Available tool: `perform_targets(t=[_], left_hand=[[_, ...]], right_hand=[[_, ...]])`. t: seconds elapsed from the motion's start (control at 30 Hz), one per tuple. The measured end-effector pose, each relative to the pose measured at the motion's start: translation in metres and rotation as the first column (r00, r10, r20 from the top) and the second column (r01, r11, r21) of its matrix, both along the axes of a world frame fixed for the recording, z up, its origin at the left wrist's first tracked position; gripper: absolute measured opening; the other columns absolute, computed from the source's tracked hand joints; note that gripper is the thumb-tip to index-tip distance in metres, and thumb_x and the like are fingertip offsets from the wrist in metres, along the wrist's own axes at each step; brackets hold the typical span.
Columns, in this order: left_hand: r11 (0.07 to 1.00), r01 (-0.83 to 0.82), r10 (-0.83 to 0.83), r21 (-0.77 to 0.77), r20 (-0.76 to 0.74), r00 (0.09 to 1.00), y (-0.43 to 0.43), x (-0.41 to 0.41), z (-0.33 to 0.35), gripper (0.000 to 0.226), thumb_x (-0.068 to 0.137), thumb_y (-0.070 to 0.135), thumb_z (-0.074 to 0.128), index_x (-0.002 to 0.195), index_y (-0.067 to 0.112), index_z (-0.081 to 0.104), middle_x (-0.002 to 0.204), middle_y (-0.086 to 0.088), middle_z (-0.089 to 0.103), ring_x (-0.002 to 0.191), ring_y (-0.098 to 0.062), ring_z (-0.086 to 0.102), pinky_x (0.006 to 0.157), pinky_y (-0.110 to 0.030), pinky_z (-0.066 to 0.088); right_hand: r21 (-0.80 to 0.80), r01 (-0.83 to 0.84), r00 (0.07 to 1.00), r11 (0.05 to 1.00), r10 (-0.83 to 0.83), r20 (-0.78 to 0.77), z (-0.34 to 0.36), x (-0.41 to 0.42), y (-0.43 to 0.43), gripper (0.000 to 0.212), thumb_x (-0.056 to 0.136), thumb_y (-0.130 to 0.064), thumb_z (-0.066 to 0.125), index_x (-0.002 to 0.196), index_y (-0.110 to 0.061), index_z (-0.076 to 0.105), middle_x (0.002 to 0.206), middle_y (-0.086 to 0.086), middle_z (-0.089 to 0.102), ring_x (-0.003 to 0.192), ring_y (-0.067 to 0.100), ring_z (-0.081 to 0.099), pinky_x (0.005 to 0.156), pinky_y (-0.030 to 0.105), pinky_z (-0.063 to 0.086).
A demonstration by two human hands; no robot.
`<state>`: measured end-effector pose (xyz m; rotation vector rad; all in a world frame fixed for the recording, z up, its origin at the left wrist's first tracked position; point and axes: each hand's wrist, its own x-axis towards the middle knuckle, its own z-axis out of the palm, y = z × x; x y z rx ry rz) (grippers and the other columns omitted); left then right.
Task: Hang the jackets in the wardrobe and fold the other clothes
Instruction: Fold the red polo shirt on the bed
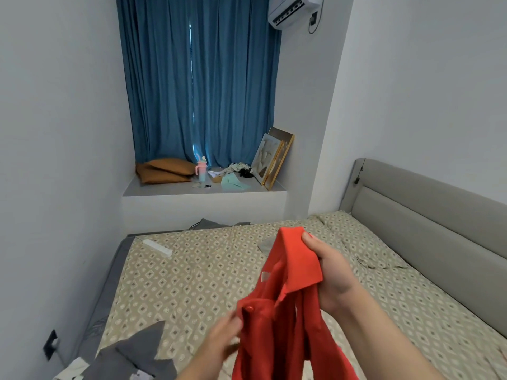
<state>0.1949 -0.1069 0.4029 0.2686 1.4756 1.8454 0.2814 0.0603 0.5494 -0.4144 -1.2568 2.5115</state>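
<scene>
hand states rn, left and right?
Left hand: blurred against the red shirt, grip cannot be told.
Right hand: holding the red shirt by its collar.

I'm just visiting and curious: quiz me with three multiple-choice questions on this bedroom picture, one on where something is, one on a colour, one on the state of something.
1. Where does the pink bottle stand?
A. on the floor
B. on the window ledge
C. on a chair

2. What colour is the garment that the right hand grips?
A. grey
B. blue
C. red

3. How is that garment now?
A. held up above the bed
B. folded in a neat pile
C. hanging on a hanger

Answers:
1 B, it stands on the ledge beside the brown pillows.
2 C, the cloth is plainly red.
3 A, it dangles unfolded from the hand over the patterned sheet.
</scene>
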Motion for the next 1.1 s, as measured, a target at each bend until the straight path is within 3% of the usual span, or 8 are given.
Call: perform_targets(t=[0.1, 0.2, 0.33, 0.4, 0.5, 0.73, 0.9, 1.1], left_hand=[[0.971, 0.239, -0.239, 0.015, 0.021, 0.971, 0.012, 0.016, -0.013, 0.067, 0.044, 0.045, 0.091, 0.099, 0.008, 0.077, 0.102, -0.015, 0.074, 0.098, -0.023, 0.071, 0.085, -0.028, 0.052], [0.984, 0.177, -0.177, -0.005, 0.011, 0.984, 0.018, 0.014, -0.015, 0.055, 0.042, 0.032, 0.086, 0.09, 0.008, 0.078, 0.096, -0.014, 0.075, 0.087, -0.019, 0.073, 0.072, -0.022, 0.055], [0.99, 0.069, -0.1, -0.127, -0.261, 0.96, 0.014, -0.011, -0.006, 0.051, 0.054, 0.046, 0.092, 0.09, 0.013, 0.078, 0.094, -0.004, 0.077, 0.093, -0.016, 0.071, 0.084, -0.027, 0.054], [0.98, 0.016, -0.104, -0.197, -0.443, 0.89, 0.011, -0.032, 0.005, 0.012, 0.076, 0.023, 0.08, 0.083, 0.014, 0.077, 0.087, 0.004, 0.076, 0.084, -0.007, 0.067, 0.075, -0.022, 0.05], [0.965, -0.036, -0.161, -0.259, -0.695, 0.701, 0.008, -0.073, 0.021, 0.015, 0.072, 0.025, 0.066, 0.083, 0.023, 0.076, 0.082, 0.001, 0.074, 0.076, -0.005, 0.059, 0.074, -0.028, 0.048], [0.894, -0.146, -0.345, -0.424, -0.859, 0.378, 0.022, -0.12, 0.085, 0.019, 0.073, 0.014, 0.066, 0.063, 0.03, 0.068, 0.065, 0.003, 0.064, 0.068, -0.012, 0.059, 0.065, -0.029, 0.043], [0.91, -0.085, -0.371, -0.405, -0.889, 0.268, 0.065, -0.12, 0.121, 0.058, 0.084, -0.001, 0.067, 0.065, 0.054, 0.067, 0.078, 0.003, 0.063, 0.08, -0.003, 0.056, 0.072, -0.012, 0.039], [0.914, -0.103, -0.337, -0.391, -0.878, 0.341, 0.15, -0.097, 0.136, 0.028, 0.085, 0.006, 0.069, 0.068, 0.028, 0.07, 0.074, 0.005, 0.071, 0.073, -0.014, 0.063, 0.072, -0.029, 0.051]], right_hand=[[0.024, -0.018, 1.0, 1.0, 0.018, -0.017, -0.001, 0.002, 0.0, 0.041, 0.086, -0.025, 0.057, 0.119, 0.0, 0.055, 0.099, 0.029, 0.057, 0.063, 0.034, 0.062, 0.077, 0.058, 0.053], [0.099, 0.02, 1.0, 0.995, -0.019, -0.009, 0.0, 0.007, 0.006, 0.019, 0.095, -0.021, 0.05, 0.103, -0.007, 0.06, 0.077, 0.016, 0.064, 0.061, 0.027, 0.065, 0.062, 0.039, 0.059], [0.352, 0.077, 0.993, 0.933, -0.104, 0.059, 0.003, 0.019, 0.027, 0.022, 0.1, -0.012, 0.045, 0.106, -0.006, 0.066, 0.085, 0.011, 0.07, 0.073, 0.019, 0.066, 0.072, 0.032, 0.056], [0.571, 0.015, 0.98, 0.821, -0.124, 0.153, 0.004, 0.03, 0.043, 0.022, 0.1, -0.009, 0.047, 0.101, -0.003, 0.068, 0.088, 0.011, 0.071, 0.076, 0.018, 0.067, 0.074, 0.03, 0.054], [0.844, -0.106, 0.92, 0.525, -0.27, 0.283, 0.006, 0.043, 0.068, 0.029, 0.09, -0.024, 0.058, 0.086, 0.004, 0.063, 0.08, 0.008, 0.064, 0.076, 0.019, 0.058, 0.077, 0.038, 0.045], [0.962, -0.263, 0.804, 0.072, -0.534, 0.26, 0.003, 0.068, 0.106, 0.024, 0.099, -0.023, 0.055, 0.086, -0.007, 0.068, 0.087, 0.008, 0.071, 0.088, 0.021, 0.065, 0.083, 0.035, 0.048], [0.971, -0.223, 0.761, 0.087, -0.607, 0.229, 0.007, 0.097, 0.136, 0.029, 0.099, -0.029, 0.056, 0.084, -0.01, 0.072, 0.082, 0.007, 0.073, 0.082, 0.022, 0.068, 0.078, 0.037, 0.051], [0.954, -0.059, 0.751, 0.294, -0.616, 0.237, -0.006, 0.128, 0.199, 0.02, 0.099, -0.012, 0.051, 0.091, 0.0, 0.064, 0.078, 0.009, 0.062, 0.07, 0.019, 0.055, 0.064, 0.032, 0.041]])
